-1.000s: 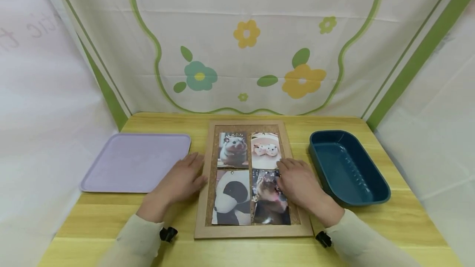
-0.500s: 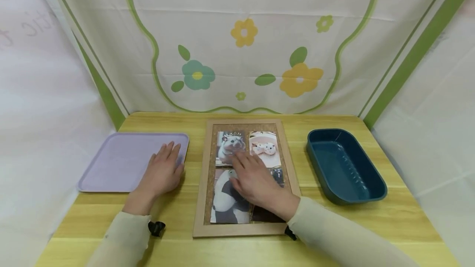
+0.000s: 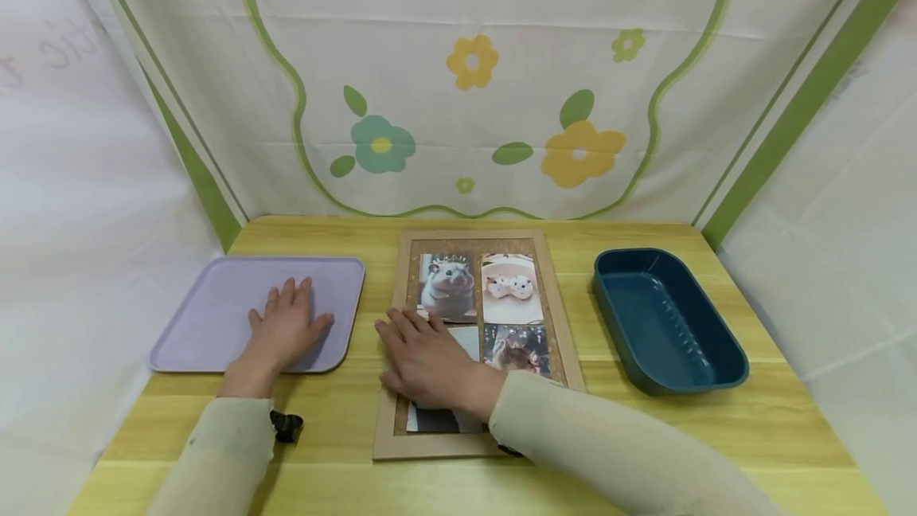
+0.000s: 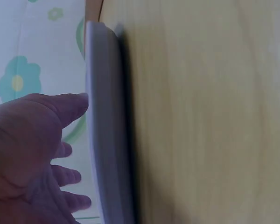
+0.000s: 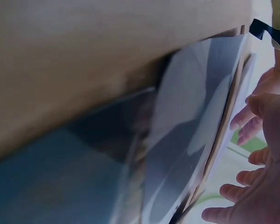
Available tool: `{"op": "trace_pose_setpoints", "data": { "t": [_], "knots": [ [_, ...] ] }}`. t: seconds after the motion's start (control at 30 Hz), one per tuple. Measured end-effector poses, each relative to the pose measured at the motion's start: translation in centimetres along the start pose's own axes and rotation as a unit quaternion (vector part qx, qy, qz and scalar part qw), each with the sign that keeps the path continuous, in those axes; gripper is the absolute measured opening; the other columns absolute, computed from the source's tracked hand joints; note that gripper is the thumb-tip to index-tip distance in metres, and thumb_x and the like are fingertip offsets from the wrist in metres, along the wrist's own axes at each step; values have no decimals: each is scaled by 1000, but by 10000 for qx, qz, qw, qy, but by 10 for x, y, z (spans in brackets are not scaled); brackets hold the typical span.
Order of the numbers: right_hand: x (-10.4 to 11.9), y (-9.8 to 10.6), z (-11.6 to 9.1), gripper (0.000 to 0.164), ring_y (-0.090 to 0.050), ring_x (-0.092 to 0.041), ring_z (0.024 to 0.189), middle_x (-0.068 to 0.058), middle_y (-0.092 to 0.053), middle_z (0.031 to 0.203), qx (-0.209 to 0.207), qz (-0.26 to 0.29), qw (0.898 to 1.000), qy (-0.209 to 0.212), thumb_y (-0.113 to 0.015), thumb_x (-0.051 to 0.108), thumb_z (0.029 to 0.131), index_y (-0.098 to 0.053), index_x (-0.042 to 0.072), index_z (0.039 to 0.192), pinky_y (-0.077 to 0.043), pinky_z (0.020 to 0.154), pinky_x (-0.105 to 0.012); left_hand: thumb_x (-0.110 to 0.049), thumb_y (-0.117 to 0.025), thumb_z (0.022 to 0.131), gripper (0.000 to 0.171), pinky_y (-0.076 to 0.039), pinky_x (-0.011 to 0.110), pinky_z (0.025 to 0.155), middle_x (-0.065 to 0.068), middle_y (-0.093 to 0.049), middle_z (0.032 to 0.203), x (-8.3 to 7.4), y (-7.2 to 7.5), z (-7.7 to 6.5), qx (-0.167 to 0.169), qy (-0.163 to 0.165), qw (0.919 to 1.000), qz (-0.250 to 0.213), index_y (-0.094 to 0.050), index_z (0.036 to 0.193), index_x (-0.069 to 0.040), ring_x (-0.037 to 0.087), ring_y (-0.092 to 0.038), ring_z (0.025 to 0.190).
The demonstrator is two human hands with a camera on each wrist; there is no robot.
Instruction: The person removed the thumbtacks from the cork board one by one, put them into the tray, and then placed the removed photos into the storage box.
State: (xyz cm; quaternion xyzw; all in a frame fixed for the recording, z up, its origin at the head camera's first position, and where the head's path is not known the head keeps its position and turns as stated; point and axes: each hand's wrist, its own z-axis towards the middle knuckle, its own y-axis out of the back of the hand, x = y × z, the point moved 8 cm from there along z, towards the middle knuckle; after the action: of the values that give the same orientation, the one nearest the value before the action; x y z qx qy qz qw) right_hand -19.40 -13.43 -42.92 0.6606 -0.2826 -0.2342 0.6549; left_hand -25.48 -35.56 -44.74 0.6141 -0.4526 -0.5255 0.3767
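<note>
My left hand [image 3: 281, 330] lies over the lilac tray [image 3: 208, 317], fingers spread and nothing held. In the left wrist view the thumb and fingers are extended beyond the tray's pale rim [image 4: 102, 121]. My right hand [image 3: 428, 361] is over the lower left of a wood-framed corkboard [image 3: 430, 446], its fingers reaching the left frame edge; firm contact cannot be told. It partly covers a panda photo [image 5: 191, 93]. Also on the board are a crowned hamster photo [image 3: 448, 287], a photo of two small white faces [image 3: 512, 288] and a dark animal photo [image 3: 516, 350], partly behind the sleeve.
To the right of the board stands a deep teal basin [image 3: 662, 325]. A wood-grain table [image 3: 344, 460] carries everything. White cloth with printed flowers [image 3: 583, 154] hangs behind it, and pale cloth walls [image 3: 93, 205] close in both sides.
My left hand has moved from the board's left edge leftward onto the tray. The right hand has swept left across the photos, from the right edge to the lower left. The board stays put.
</note>
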Motion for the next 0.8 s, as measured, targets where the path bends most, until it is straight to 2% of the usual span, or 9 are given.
{"op": "trace_pose_setpoints", "data": {
  "t": [0.17,0.3,0.43,0.6,0.8],
  "knots": [
    [7,-5,13,76,-27,-33,160,-10,-22,176,256,113,9996,-18,-43,58,110,-21,17,170,-32,125,-60,-55,-51,106,95,-2,93,106,44,-1,165,13,-9,0,438,382,9983,24,-11,165,8,71,3,149],
    [7,-11,16,79,-26,-32,161,-8,-21,176,390,106,9991,-153,-43,60,109,-19,18,171,-32,125,-59,-63,-47,106,99,-1,93,106,45,0,165,14,-14,1,681,412,9968,83,-13,165,8,72,5,148],
    [6,-15,14,80,-28,-30,160,-8,-23,176,407,-5,9989,-214,-44,62,108,-20,17,170,-33,125,-57,-64,-47,106,99,-3,92,108,44,0,165,6,-16,1,852,357,9957,118,-14,164,9,72,4,148],
    [8,-15,12,79,-30,-30,160,-8,-24,176,376,-74,9992,-97,-44,60,108,-22,16,170,-32,125,-57,-59,-49,106,97,-7,90,110,45,0,165,-9,-17,-4,1038,438,9935,161,-14,164,11,72,2,148],
    [16,-17,9,76,-29,-28,160,-6,-27,175,472,-228,9986,112,-41,59,110,-24,16,169,-30,126,-57,-57,-51,106,96,-10,90,109,46,-2,164,-21,-20,-13,1001,467,9936,216,-16,163,12,72,1,148]
  ]
}}
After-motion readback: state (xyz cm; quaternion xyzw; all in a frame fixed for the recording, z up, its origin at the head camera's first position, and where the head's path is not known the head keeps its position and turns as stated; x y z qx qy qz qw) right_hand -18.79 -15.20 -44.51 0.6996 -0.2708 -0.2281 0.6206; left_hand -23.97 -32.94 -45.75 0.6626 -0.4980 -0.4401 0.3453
